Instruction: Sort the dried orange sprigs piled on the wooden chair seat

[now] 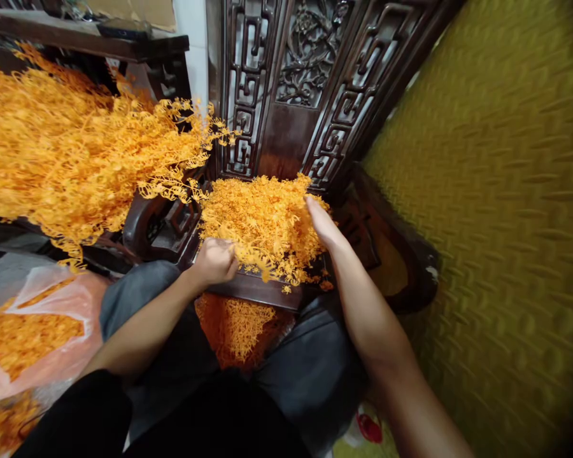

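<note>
We have our left hand (216, 261) curled into a fist at the near left edge of an orange pile (262, 210), its fingers closed around the end of a sprig (255, 259) that blurs out to the right, low across the pile's front. Our right hand (321, 222) lies along the pile's right side, touching it. Its fingertips are lost behind the orange, so we cannot tell how far open they are or whether they have hold of anything.

The pile sits between the fingers of both hands, on a dark wooden seat (262, 290). Beyond our fingers stands the chair's carved back (290, 137). Just below the left fingers, between our knees, more orange shows in a reddish bag (212, 321) under the seat's front edge.

To the left of our left fingers and farther off spreads a large, loose orange bunch (76, 152), with a dark shelf (165, 46) above it. Down and left from those fingers, a pale plastic bag (93, 305) lies open with orange bits inside. Well to the right of the right fingers is a yellow patterned surface (496, 159).
</note>
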Action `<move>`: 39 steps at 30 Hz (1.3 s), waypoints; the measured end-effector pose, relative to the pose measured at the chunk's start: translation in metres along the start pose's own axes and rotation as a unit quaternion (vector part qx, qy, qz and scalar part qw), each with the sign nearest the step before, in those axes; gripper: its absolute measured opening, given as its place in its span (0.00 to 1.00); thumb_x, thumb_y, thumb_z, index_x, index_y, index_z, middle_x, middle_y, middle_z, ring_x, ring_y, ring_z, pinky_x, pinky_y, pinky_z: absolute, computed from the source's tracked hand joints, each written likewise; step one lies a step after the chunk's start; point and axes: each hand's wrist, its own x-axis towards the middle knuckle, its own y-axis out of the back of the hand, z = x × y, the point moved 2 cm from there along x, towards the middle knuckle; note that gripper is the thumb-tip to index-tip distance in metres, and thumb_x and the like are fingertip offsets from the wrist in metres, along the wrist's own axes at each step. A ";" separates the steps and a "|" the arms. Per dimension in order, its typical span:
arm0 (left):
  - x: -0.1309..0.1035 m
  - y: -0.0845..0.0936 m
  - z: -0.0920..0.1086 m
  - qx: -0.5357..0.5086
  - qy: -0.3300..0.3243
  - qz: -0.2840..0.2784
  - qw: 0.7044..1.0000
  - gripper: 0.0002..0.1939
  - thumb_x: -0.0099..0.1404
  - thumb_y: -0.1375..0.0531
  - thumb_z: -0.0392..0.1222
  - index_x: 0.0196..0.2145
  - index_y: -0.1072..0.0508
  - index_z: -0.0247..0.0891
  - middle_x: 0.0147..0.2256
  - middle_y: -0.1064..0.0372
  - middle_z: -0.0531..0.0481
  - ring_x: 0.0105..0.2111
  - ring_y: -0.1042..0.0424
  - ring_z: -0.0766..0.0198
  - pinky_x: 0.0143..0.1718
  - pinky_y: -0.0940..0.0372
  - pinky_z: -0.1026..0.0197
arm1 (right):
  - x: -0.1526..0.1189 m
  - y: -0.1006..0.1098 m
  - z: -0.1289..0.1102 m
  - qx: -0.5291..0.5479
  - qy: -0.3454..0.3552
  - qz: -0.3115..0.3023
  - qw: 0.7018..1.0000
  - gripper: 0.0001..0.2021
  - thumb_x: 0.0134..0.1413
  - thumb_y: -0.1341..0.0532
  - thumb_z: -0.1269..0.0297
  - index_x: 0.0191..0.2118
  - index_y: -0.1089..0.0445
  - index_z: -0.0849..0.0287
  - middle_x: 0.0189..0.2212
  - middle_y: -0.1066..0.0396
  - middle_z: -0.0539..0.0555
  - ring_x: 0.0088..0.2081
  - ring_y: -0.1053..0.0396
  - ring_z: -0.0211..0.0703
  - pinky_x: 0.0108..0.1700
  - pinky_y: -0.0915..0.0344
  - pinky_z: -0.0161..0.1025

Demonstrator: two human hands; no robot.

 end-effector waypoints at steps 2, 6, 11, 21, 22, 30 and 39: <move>0.005 0.002 0.005 0.003 0.003 -0.019 1.000 0.18 0.68 0.48 0.37 0.19 0.34 0.39 0.16 0.39 0.51 0.19 0.38 0.63 0.29 0.46 0.57 | -0.009 0.001 -0.011 -0.083 0.038 -0.004 0.996 0.43 0.53 0.48 0.26 0.62 0.32 0.55 0.70 0.43 0.62 0.73 0.53 0.62 0.71 0.51 0.60; 0.011 0.001 0.011 -0.001 0.000 -0.050 0.999 0.20 0.69 0.49 0.36 0.19 0.34 0.39 0.15 0.41 0.52 0.17 0.42 0.65 0.27 0.49 0.56 | -0.048 0.001 -0.044 0.096 0.089 -0.146 0.981 0.44 0.61 0.59 0.26 0.68 0.37 0.54 0.54 0.26 0.63 0.51 0.25 0.51 0.46 0.27 0.45; 0.015 -0.003 0.013 -0.040 -0.014 -0.060 0.997 0.19 0.69 0.49 0.36 0.20 0.33 0.39 0.15 0.41 0.52 0.18 0.42 0.65 0.25 0.51 0.57 | -0.082 -0.005 -0.067 0.122 0.068 -0.283 0.949 0.28 0.55 0.34 0.37 0.43 0.22 0.61 0.18 0.35 0.47 0.17 0.44 0.31 0.19 0.51 0.32; 0.011 0.001 0.003 -0.033 -0.028 -0.064 0.997 0.14 0.68 0.49 0.36 0.24 0.35 0.39 0.17 0.38 0.52 0.17 0.40 0.65 0.23 0.51 0.57 | -0.035 0.043 -0.021 0.328 -0.015 0.076 0.942 0.27 0.38 0.24 0.42 0.27 0.34 0.58 0.16 0.37 0.44 0.14 0.43 0.29 0.13 0.47 0.29; 0.012 0.001 0.003 -0.031 -0.028 -0.060 0.997 0.15 0.68 0.49 0.36 0.23 0.35 0.40 0.16 0.39 0.53 0.16 0.41 0.65 0.23 0.51 0.57 | -0.036 0.041 -0.021 0.340 -0.043 0.025 0.939 0.27 0.36 0.22 0.43 0.27 0.34 0.58 0.18 0.33 0.46 0.16 0.38 0.30 0.15 0.42 0.28; 0.017 -0.005 0.022 -0.049 -0.035 -0.089 0.994 0.19 0.71 0.50 0.37 0.21 0.35 0.39 0.15 0.41 0.53 0.16 0.42 0.65 0.22 0.52 0.57 | -0.061 -0.016 -0.041 0.391 -0.090 -0.191 0.896 0.24 0.36 0.21 0.65 0.35 0.35 0.58 0.29 0.23 0.51 0.24 0.29 0.35 0.22 0.32 0.30; 0.012 -0.010 0.021 -0.112 -0.021 -0.071 0.991 0.14 0.68 0.48 0.35 0.25 0.31 0.39 0.18 0.37 0.52 0.18 0.39 0.65 0.25 0.46 0.58 | -0.077 -0.042 -0.045 0.431 -0.165 -0.268 0.845 0.14 0.45 0.32 0.57 0.35 0.28 0.61 0.26 0.31 0.51 0.23 0.41 0.32 0.17 0.55 0.28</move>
